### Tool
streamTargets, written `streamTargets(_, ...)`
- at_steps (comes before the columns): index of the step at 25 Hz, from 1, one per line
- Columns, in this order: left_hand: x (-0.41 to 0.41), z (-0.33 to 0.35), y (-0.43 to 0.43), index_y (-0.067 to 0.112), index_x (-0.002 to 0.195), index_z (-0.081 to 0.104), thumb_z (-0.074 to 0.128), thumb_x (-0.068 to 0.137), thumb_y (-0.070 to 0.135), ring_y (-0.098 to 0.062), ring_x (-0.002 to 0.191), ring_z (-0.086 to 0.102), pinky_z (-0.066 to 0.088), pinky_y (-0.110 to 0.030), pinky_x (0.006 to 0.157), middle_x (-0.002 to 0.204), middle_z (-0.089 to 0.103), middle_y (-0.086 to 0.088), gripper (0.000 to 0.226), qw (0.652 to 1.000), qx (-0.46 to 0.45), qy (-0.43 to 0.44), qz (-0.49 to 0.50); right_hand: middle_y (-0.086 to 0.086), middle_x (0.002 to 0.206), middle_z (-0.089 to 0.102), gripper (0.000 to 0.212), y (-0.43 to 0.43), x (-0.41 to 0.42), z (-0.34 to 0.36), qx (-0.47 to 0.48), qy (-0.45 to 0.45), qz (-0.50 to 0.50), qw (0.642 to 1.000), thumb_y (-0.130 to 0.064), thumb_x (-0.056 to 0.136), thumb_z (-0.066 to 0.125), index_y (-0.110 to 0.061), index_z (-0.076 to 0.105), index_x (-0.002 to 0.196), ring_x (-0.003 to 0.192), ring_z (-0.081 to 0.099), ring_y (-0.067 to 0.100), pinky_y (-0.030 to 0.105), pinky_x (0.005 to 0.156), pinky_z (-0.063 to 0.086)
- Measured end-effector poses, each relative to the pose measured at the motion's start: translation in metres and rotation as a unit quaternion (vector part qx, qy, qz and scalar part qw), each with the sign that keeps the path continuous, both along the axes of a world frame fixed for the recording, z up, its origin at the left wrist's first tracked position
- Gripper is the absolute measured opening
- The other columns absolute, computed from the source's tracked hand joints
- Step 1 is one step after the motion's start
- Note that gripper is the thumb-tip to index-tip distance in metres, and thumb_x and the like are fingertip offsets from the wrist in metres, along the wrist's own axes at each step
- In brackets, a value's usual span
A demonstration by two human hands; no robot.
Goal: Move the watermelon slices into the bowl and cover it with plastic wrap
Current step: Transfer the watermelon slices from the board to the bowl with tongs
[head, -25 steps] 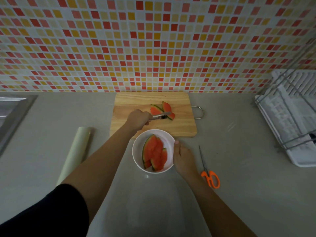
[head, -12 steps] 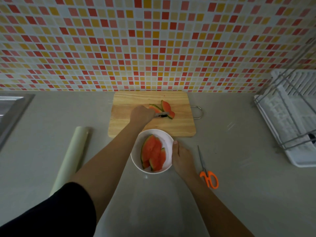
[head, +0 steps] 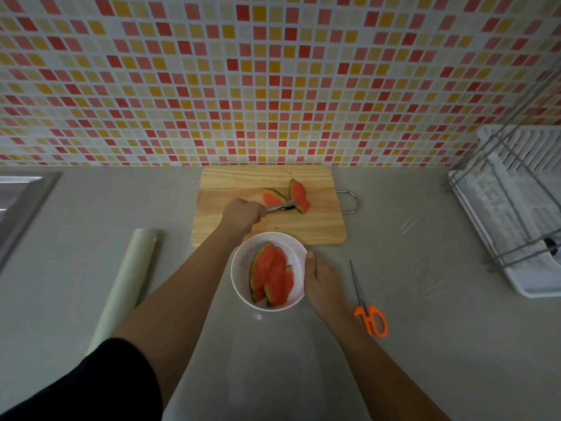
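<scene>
Watermelon slices (head: pixel 299 196). Left hand (head: pixel 241 215): fingers curled round tongs (head: pixel 280 207), whose tips meet the lower end of the right-hand of two slices in the far half of the cutting board (head: pixel 303 229). Right hand (head: pixel 323 287) grips the bowl (head: pixel 296 253), thumb on its rim, at the board's near edge; more slices lie inside. Flesh probably soft, wet and slippery: clamp lightly near the firmer rind. Plastic wrap roll (head: pixel 130 284) lies toward the countertop's (head: pixel 425 329) left edge.

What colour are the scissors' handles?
The scissors have orange handles, seen in the head view.
</scene>
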State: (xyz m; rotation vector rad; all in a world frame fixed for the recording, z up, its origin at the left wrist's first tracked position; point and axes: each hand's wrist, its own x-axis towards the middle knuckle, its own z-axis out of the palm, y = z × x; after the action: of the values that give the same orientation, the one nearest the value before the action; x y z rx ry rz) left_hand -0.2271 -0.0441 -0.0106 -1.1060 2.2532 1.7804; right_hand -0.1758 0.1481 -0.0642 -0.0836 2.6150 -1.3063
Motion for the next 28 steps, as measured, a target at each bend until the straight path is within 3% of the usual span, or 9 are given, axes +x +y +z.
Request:
streamTargets(6, 0.023, 0.017, -0.020, -0.002, 0.075, 0.067, 0.060, 0.082, 0.010, -0.010, 0.036, 0.026, 0.018, -0.018, 0.036, 0.056, 0.046, -0.006, 0.015, 0.994, 0.095, 0.046, -0.002, 0.001, 0.060, 0.055, 0.048, 0.002, -0.001, -0.002, 0.000, 0.003, 0.003, 1.000, -0.036, 0.098, 0.027, -0.015, 0.049, 0.062, 0.062, 0.054, 0.022, 0.028, 0.056, 0.031)
streamTargets(10, 0.078, 0.032, -0.052, -0.011, 0.080, 0.066, 0.058, 0.084, 0.009, -0.007, 0.035, 0.026, 0.020, -0.015, 0.033, 0.051, 0.046, -0.003, 0.022, 0.993, 0.102, 0.046, -0.046, 0.010, 0.070, 0.061, 0.047, 0.000, -0.003, -0.002, -0.015, -0.011, -0.016, 1.000, -0.037, 0.098, 0.026, -0.016, 0.050, 0.063, 0.073, 0.057, 0.030, 0.030, 0.064, 0.034)
streamTargets(14, 0.132, 0.034, -0.047, -0.012, 0.073, 0.066, 0.061, 0.081, 0.003, -0.010, 0.038, 0.027, 0.019, -0.016, 0.037, 0.051, 0.045, -0.004, 0.017, 0.996, 0.043, 0.017, -0.080, 0.019, 0.084, 0.067, 0.044, 0.000, -0.003, -0.005, -0.015, -0.002, -0.022, 1.000, -0.037, 0.098, 0.025, -0.017, 0.050, 0.068, 0.082, 0.060, 0.033, 0.030, 0.065, 0.032)
streamTargets(18, 0.140, 0.043, -0.019, 0.019, 0.052, 0.070, 0.066, 0.078, 0.016, -0.006, 0.040, 0.041, 0.028, -0.022, 0.044, 0.046, 0.052, 0.006, 0.027, 0.976, -0.107, -0.045, -0.186, 0.019, 0.085, 0.067, 0.046, -0.003, -0.003, -0.005, -0.005, 0.001, -0.018, 1.000, -0.039, 0.097, 0.023, -0.017, 0.052, 0.069, 0.084, 0.061, 0.034, 0.031, 0.067, 0.035)
streamTargets(20, 0.134, 0.049, -0.002, 0.025, 0.060, 0.074, 0.063, 0.080, 0.019, -0.004, 0.053, 0.051, 0.033, -0.019, 0.049, 0.051, 0.058, 0.009, 0.024, 0.953, -0.182, -0.060, -0.233, 0.015, 0.079, 0.065, 0.047, -0.003, -0.003, -0.004, -0.003, -0.004, -0.017, 1.000, -0.039, 0.098, 0.024, -0.017, 0.050, 0.066, 0.082, 0.060, 0.033, 0.030, 0.066, 0.034)
streamTargets(23, 0.130, 0.064, 0.010, 0.008, 0.076, 0.076, 0.060, 0.082, 0.024, -0.014, 0.068, 0.055, 0.036, -0.017, 0.049, 0.070, 0.066, -0.004, 0.023, 0.911, -0.284, -0.078, -0.289, 0.002, 0.063, 0.060, 0.053, -0.001, -0.002, -0.002, -0.005, -0.010, -0.012, 1.000, -0.039, 0.098, 0.024, -0.015, 0.049, 0.057, 0.069, 0.058, 0.027, 0.030, 0.064, 0.035)
streamTargets(26, 0.119, 0.082, -0.013, 0.011, 0.069, 0.073, 0.061, 0.080, 0.029, -0.021, 0.072, 0.059, 0.040, -0.026, 0.057, 0.073, 0.068, -0.009, 0.024, 0.904, -0.334, -0.063, -0.261, -0.007, 0.046, 0.051, 0.056, -0.001, -0.001, -0.001, -0.017, -0.005, -0.018, 1.000, -0.037, 0.098, 0.026, -0.019, 0.046, 0.048, 0.052, 0.050, 0.008, 0.029, 0.058, 0.031)
streamTargets(28, 0.100, 0.080, -0.031, 0.012, 0.072, 0.074, 0.061, 0.081, 0.028, -0.023, 0.075, 0.058, 0.039, -0.028, 0.058, 0.074, 0.067, -0.008, 0.022, 0.923, -0.332, -0.021, -0.192, -0.007, 0.049, 0.050, 0.053, -0.001, 0.000, -0.002, -0.015, 0.000, -0.016, 1.000, -0.037, 0.098, 0.026, -0.020, 0.045, 0.051, 0.054, 0.050, 0.011, 0.030, 0.059, 0.032)
